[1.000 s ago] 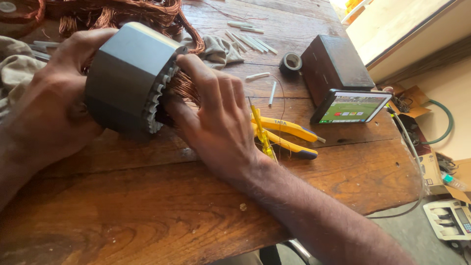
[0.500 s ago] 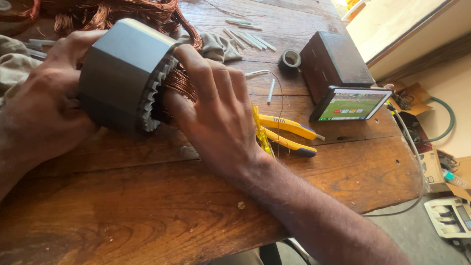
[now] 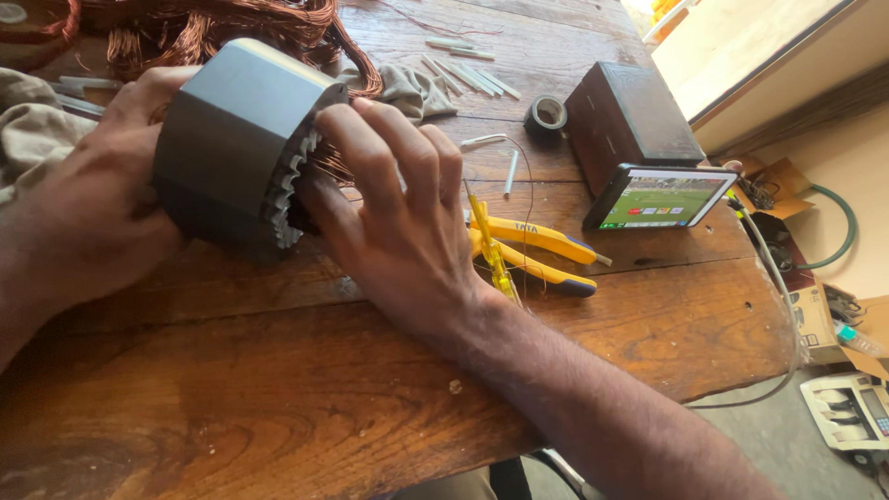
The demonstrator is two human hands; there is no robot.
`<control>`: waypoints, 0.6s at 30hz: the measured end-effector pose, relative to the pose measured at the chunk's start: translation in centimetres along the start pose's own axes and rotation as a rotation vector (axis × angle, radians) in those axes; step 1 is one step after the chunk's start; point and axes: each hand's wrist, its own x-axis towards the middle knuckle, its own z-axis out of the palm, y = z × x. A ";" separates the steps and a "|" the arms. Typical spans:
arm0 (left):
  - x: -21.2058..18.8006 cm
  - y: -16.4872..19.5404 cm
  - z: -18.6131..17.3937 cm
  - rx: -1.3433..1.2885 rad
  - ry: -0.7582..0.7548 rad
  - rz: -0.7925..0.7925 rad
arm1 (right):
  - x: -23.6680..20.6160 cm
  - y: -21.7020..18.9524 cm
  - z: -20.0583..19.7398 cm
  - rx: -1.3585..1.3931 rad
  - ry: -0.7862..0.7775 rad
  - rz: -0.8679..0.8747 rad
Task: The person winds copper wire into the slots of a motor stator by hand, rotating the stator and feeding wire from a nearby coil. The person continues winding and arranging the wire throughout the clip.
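Observation:
A grey motor stator core point(image 3: 231, 134) lies on its side on the wooden table point(image 3: 278, 389), its toothed open end facing right. My left hand point(image 3: 83, 204) cups its left side and holds it steady. My right hand point(image 3: 394, 218) lies against the open end, fingers spread over the teeth and reaching into the copper wire point(image 3: 335, 165) in the bore. What the fingertips grip is hidden.
Loose copper windings point(image 3: 213, 28) and a grey cloth point(image 3: 407, 88) lie behind the stator. Yellow-handled pliers point(image 3: 542, 250) and a yellow screwdriver point(image 3: 491, 250) rest by my right wrist. A phone point(image 3: 659, 196) leans on a dark box point(image 3: 630, 116). A tape roll point(image 3: 546, 113) and white slot strips point(image 3: 468, 69) lie further back.
The stator has tilted and shifted slightly under my hands. My right fingers have slid higher over its toothed end.

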 end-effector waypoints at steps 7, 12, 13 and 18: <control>0.1 0.6 -0.7 0.398 -0.152 -0.168 | -0.1 0.0 -0.5 0.130 -0.083 0.042; 0.0 1.6 -1.7 0.524 -0.053 -0.078 | -0.2 0.5 -0.6 0.095 -0.125 0.056; -0.1 1.7 -1.8 0.551 -0.033 -0.073 | -0.2 0.6 -0.7 0.082 -0.134 0.064; 0.0 1.7 -1.8 0.519 0.024 -0.016 | 0.1 1.0 -1.1 0.145 -0.119 -0.026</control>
